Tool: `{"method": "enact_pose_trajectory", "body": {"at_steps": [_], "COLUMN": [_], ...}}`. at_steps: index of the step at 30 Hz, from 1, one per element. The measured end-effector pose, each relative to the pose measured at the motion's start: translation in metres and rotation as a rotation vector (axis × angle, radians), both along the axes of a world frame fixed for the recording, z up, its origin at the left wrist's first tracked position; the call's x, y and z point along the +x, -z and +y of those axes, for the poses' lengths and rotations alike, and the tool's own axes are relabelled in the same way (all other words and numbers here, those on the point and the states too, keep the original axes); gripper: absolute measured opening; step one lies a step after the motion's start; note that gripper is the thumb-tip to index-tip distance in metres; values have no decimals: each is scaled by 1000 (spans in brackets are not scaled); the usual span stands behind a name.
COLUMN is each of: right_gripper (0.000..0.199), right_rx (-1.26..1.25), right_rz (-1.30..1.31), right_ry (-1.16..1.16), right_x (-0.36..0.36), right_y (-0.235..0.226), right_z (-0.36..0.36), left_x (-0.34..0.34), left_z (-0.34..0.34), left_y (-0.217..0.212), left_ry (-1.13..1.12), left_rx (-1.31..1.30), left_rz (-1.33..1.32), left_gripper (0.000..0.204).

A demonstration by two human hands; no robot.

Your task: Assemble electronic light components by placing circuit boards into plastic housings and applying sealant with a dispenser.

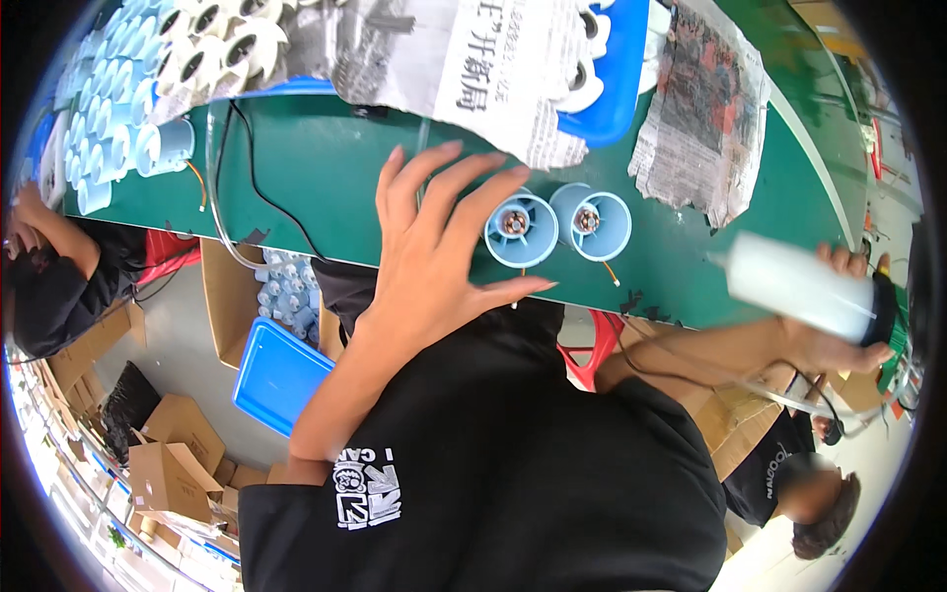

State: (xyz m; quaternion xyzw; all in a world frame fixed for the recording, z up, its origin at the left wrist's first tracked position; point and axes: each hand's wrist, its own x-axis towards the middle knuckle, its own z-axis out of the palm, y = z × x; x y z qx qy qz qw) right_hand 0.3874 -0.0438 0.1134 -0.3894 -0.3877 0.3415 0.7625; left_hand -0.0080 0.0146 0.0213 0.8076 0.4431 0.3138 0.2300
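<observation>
My left hand (429, 232) is spread over the green table with its fingers apart, beside two light blue round plastic housings (538, 255). Its fingertips reach close to the left housing; whether they touch it I cannot tell. Each housing is open at the top, with a small copper-and-metal motor core in its middle. Out to the right, my right hand (853, 340) is wrapped round a whitish dispensing syringe (794, 284), slightly blurred. The syringe has a narrow nozzle pointing left toward the housings and a dark cap with a tube at its back end.
White fan impellers (242, 54) lie on newspaper (513, 89) and in a blue tray (612, 99) at the far side. Many blue housings (163, 146) stand at far left. Another newspaper sheet (700, 118) lies right. A cardboard box (225, 306) is below the table; other people sit left and right.
</observation>
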Motion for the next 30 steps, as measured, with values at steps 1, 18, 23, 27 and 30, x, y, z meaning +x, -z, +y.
{"method": "enact_pose_trajectory", "body": {"at_steps": [1, 18, 23, 27, 30], "right_gripper": [86, 68, 34, 33, 29], "right_rx": [-151, -1111, -471, 61, 218], "right_rz": [-25, -1607, -1218, -1674, -1907], "right_ry": [69, 882, 368, 19, 17], "right_x": [4, -42, -136, -180, -185], "right_y": [-8, 71, 6, 2, 5], "right_z": [-16, 6, 85, 157, 191], "left_x": [-7, -10, -11, -11, -4], "left_z": [0, -2, 2, 1, -1], "left_y": [3, 9, 10, 7, 3], "left_ry": [-10, 32, 80, 44, 13], "left_rx": [-10, -30, -20, -45, 4], "left_rz": [16, 16, 14, -21, -2], "left_gripper": [83, 67, 66, 66, 66]}}
